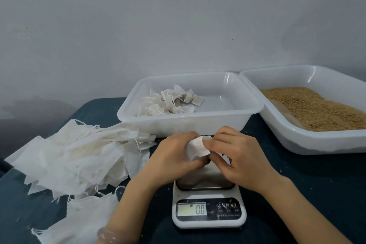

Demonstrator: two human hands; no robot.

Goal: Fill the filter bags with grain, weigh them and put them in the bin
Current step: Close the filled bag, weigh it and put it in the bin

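Holding a small white filter bag [197, 147] between them, the person's two hands meet over the far part of a white digital kitchen scale [209, 212]. The left hand [174, 156] has its fingers and thumb curled round the left side of the bag. The right hand [235, 156] pinches the bag's right upper edge between thumb and fingers, so both hands have a closed grip on the same bag. The bag is above the scale's steel platform [206, 183]; whether it touches the platform cannot be seen, and the display reads 0.0. The fingers cover much of the bag, so it is not possible to tell if grain is inside.

Just behind the hands stands a white translucent plastic bin [198, 125]. On the left part of its floor lies a heap of small filled bags [170, 102] with strings. Just beside the bin, on the right, a second white plastic tray [297, 141] holds light brown grain [316, 109] over most of its floor. On the left of the scale, a loose pile of empty white filter bags [75, 150] lies on the dark blue table cover [297, 184]. A few single grains are scattered on this cover. A pale bead bracelet [108, 235] is on the left wrist.
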